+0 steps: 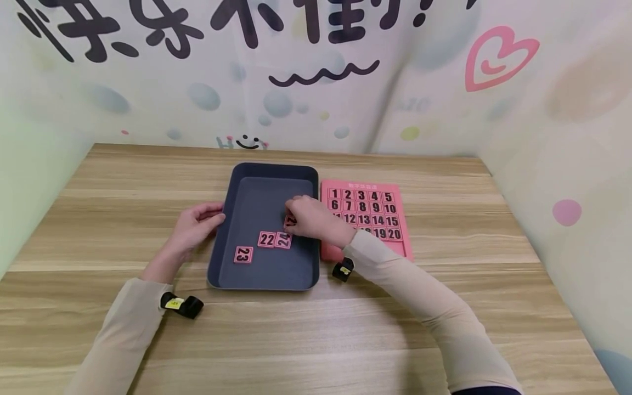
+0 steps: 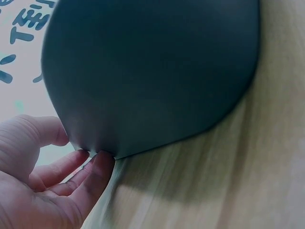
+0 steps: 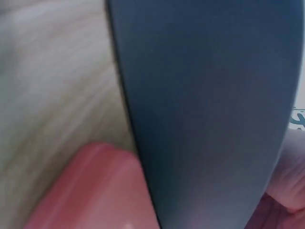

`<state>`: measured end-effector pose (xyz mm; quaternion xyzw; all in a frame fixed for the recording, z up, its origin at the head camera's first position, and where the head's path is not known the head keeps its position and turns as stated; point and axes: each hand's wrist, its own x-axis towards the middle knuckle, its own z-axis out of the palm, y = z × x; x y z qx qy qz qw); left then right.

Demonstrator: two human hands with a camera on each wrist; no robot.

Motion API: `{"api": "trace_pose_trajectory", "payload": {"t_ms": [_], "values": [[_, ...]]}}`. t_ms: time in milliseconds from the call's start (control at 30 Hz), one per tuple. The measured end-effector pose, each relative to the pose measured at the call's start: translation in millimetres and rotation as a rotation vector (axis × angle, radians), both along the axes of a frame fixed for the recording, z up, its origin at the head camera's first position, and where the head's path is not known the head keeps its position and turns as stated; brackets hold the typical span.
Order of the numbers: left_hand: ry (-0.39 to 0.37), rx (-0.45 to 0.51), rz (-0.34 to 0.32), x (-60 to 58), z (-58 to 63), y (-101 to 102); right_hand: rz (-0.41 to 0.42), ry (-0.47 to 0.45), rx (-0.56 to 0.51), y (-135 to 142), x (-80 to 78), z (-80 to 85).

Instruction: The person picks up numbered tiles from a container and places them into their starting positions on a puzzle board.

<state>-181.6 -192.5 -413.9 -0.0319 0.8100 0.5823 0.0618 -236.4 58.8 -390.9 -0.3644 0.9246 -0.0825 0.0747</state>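
My left hand [image 1: 195, 227] is at the left side of a dark grey tray [image 1: 269, 278], thumb and fingertips touching its outer wall. In the left wrist view, the fingers [image 2: 97, 176] meet that wall near its lower edge. Inside the tray, my right hand [image 1: 316, 216] pinches a pink number tile [image 1: 290, 220]; the hand hides part of it, so its full number cannot be read. Close by in the tray lie tile 22 [image 1: 266, 239], tile 24 [image 1: 283, 240] and a sideways tile 23 [image 1: 243, 254]. The right wrist view barely shows the fingers, beyond the tray wall [image 3: 205, 105].
Right of the tray lies a pink number board [image 1: 402, 214], its rows of tiles running from 1 to 20, partly under my right forearm. Both rest on a wooden table [image 1: 276, 340]. A wall with printed lettering [image 1: 340, 104] stands behind.
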Motion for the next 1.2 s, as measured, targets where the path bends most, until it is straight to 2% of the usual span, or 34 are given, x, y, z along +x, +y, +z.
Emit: {"api": "trace_pose_trajectory", "payload": {"t_ms": [200,500,733,967,1200], "values": [[-0.003,0.0,0.0,-0.1,0.2,1,0.029,0.004,0.004,3,0.8,4.1],[-0.004,-0.002,0.004,0.0,0.3,1,0.07,0.001,-0.16,18,8.0,21.9],[-0.013,-0.007,0.006,-0.1,0.1,0,0.063,-0.031,-0.229,41,15.7,34.0],[-0.016,0.001,0.006,0.6,0.5,1,0.037,-0.02,-0.295,70,20.3,34.0],[-0.019,0.01,0.006,0.4,1.5,1,0.026,-0.009,-0.283,92,25.0,24.7]]}}
